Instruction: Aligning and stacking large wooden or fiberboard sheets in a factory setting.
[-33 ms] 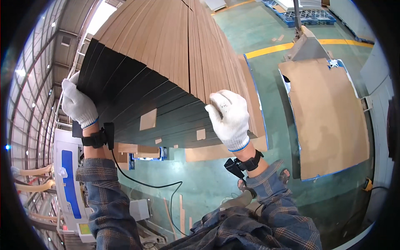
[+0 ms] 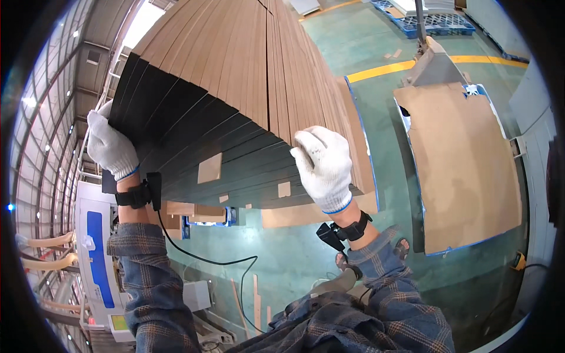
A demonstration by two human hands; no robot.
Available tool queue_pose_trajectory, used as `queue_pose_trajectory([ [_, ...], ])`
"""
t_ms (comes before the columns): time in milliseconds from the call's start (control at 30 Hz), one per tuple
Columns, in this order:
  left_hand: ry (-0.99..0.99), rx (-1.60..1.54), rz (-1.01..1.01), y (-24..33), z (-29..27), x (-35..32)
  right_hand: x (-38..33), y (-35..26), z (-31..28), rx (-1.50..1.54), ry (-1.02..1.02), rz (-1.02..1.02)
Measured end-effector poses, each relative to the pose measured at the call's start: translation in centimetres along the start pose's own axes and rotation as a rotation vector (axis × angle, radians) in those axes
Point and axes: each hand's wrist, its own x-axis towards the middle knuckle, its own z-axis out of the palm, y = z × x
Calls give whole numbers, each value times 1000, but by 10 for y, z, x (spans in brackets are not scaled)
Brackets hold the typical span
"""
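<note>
A thick stack of brown cardboard sheets (image 2: 235, 76) fills the upper middle of the view, its dark cut edges facing me. My left hand (image 2: 109, 147), in a white knit glove, grips the stack's near left corner. On the near right corner, my right hand (image 2: 323, 167), also gloved, clasps the edge with its fingers over the top sheets. Both wrists carry black bands, and a black cable (image 2: 206, 259) hangs from the left one. Small brown tabs stick out of the stack's dark face.
A pallet covered by a brown sheet (image 2: 465, 165) lies on the green floor to the right. A yellow floor line (image 2: 382, 70) and a blue pallet (image 2: 435, 23) are farther off. A white and blue machine (image 2: 97, 247) stands at my left.
</note>
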Motion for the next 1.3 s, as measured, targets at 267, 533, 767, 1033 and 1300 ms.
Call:
queue_pose_trajectory([
  [267, 10, 24, 5, -4, -1, 1, 4, 3, 5, 34, -34, -218],
  [533, 5, 40, 7, 7, -1, -4, 9, -6, 5, 127, -24, -118],
  [767, 27, 92, 69, 10, -5, 0, 28, -18, 3, 87, -46, -16],
  [1033, -6, 95, 103, 4, -2, -4, 35, -25, 2, 12, -54, -25],
  [1300, 11, 122, 100, 7, -2, -5, 33, -20, 8, 29, -17, -251],
])
